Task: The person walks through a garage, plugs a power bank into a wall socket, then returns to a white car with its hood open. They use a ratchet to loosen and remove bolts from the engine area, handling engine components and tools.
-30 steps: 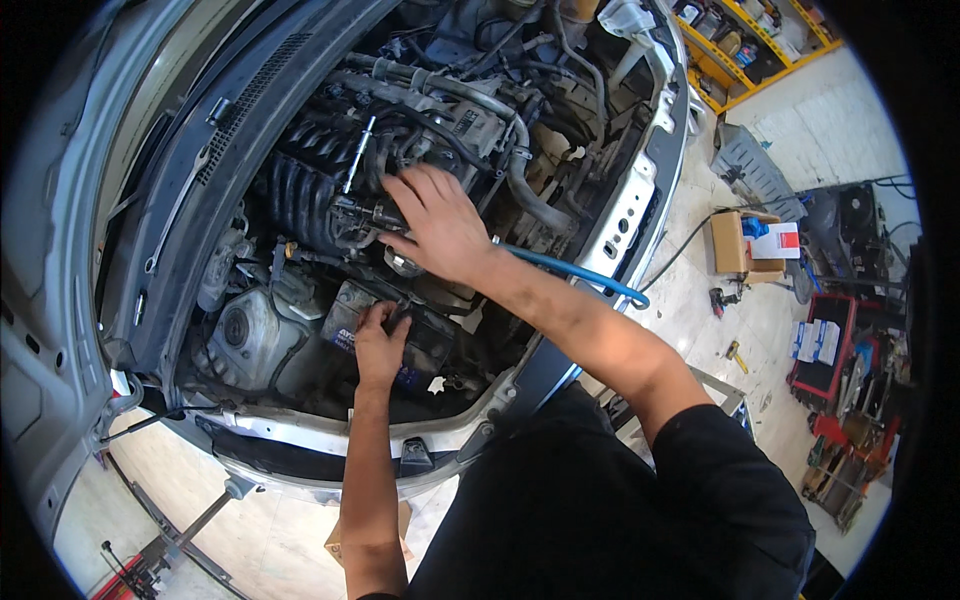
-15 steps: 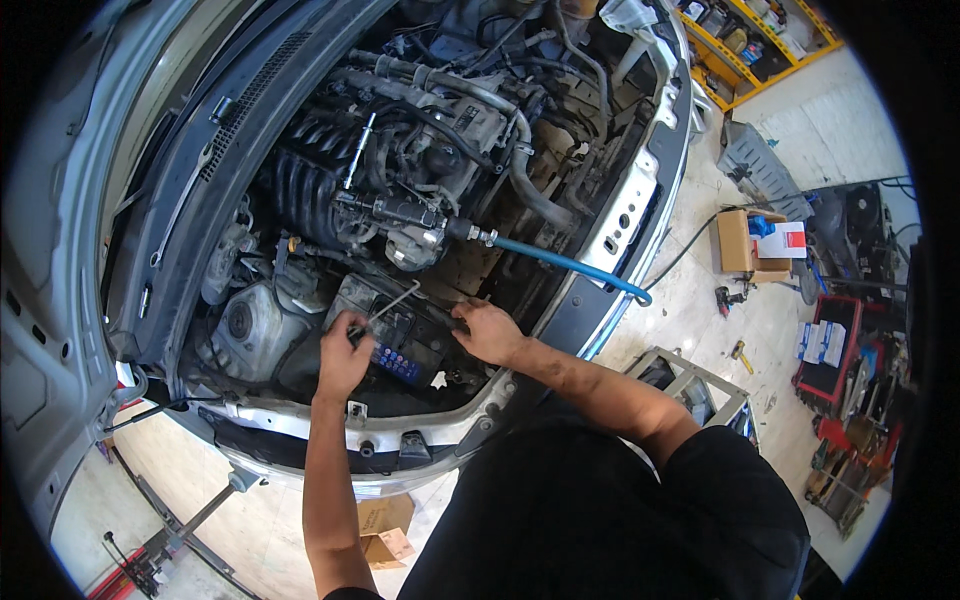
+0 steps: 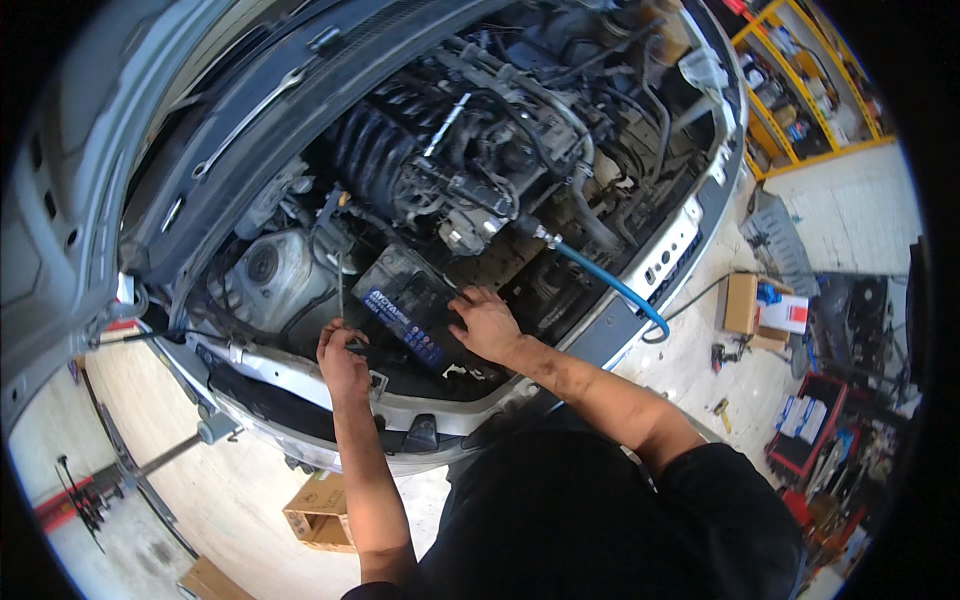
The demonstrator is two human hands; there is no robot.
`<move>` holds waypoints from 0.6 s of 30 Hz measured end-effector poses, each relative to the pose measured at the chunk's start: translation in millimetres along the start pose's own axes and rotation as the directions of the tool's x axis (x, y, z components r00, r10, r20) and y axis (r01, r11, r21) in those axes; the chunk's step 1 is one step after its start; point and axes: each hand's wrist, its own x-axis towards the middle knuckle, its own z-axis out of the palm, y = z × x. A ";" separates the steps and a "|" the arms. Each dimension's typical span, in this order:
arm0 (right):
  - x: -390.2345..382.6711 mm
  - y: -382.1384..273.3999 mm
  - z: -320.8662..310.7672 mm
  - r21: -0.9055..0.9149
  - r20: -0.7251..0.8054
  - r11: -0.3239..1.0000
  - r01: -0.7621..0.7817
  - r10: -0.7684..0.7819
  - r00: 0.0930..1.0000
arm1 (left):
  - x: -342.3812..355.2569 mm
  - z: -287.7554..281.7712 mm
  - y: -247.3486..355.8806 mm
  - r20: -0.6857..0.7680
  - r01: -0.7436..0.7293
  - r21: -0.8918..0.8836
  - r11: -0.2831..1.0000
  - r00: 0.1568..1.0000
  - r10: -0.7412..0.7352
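Note:
My left hand [image 3: 345, 362] is closed round a thin metal rod tool [image 3: 341, 285] with a dark handle. Its shaft points up toward the engine bay, beside the battery. The battery [image 3: 405, 328], dark with a blue label, sits between my two hands. At the battery's right side is my right hand [image 3: 487, 322], fingers apart and slightly bent, resting on or just over its edge. No tool shows in that hand. Beyond the hands, a dark air ratchet [image 3: 480, 193] with a blue hose [image 3: 605, 283] lies on the engine [image 3: 520, 150].
A socket extension [image 3: 447, 125] stands out of the engine. One long spanner [image 3: 245, 125] lies on the cowl below the raised bonnet [image 3: 70, 200]. The front crossmember [image 3: 690, 225] edges the bay. On the floor are cardboard boxes [image 3: 318, 508] and a red tool tray [image 3: 808, 430].
My left hand has turned the rod tool from pointing right across the battery to pointing nearly straight up at its left. The right hand stays by the battery. The whole view has shifted.

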 end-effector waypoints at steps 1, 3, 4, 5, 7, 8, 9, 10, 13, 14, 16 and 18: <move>5.1 -8.0 -2.6 -0.045 0.018 0.999 0.026 -0.025 1.000 | -0.2 0.4 1.1 0.010 0.013 -0.066 0.998 1.000 -0.012; 15.8 -35.6 -7.5 -0.133 0.062 0.988 0.076 -0.069 0.996 | -5.0 1.3 3.5 0.032 0.045 -0.197 0.979 0.999 -0.040; 24.6 -44.6 -1.7 -0.203 0.014 0.978 0.038 -0.036 0.999 | -2.4 -3.5 1.4 0.048 0.042 -0.193 0.980 0.998 -0.033; 32.8 -48.2 3.8 -0.238 0.021 0.971 -0.021 0.027 0.999 | 1.1 -6.7 -2.3 0.039 0.050 -0.232 0.971 0.998 -0.042; 44.6 -53.5 13.4 -0.309 0.024 0.940 -0.142 0.157 0.987 | 5.7 -8.6 -4.9 0.023 0.069 -0.308 0.949 0.998 -0.065; 46.4 -55.6 16.9 -0.331 0.040 0.930 -0.158 0.181 0.983 | 3.9 -8.3 -4.5 0.042 0.105 -0.312 0.944 0.994 -0.096; 47.6 -56.3 18.9 -0.308 0.050 0.935 -0.176 0.201 0.978 | 2.6 -6.5 -4.7 0.039 0.108 -0.344 0.933 0.994 -0.100; 48.5 -53.4 19.9 -0.289 0.056 0.937 -0.195 0.220 0.974 | 2.5 -4.6 -5.9 0.042 0.111 -0.380 0.918 0.994 -0.103; 62.0 -32.1 31.0 -0.149 0.038 0.942 -0.300 0.309 0.950 | 2.1 -0.8 -7.4 0.056 0.095 -0.437 0.895 0.995 -0.078; 68.4 -23.5 32.1 -0.114 0.085 0.934 -0.339 0.349 0.933 | 1.7 -1.3 -10.3 0.048 0.084 -0.442 0.893 0.996 -0.070; 76.6 -14.7 36.8 -0.132 0.102 0.921 -0.366 0.380 0.919 | -4.5 2.7 -12.9 0.021 0.068 -0.462 0.884 0.998 -0.065; 76.7 -32.4 28.9 -0.097 0.060 0.943 -0.319 0.325 0.944 | -15.7 11.8 -2.4 -0.024 0.041 -0.486 0.873 0.998 -0.061</move>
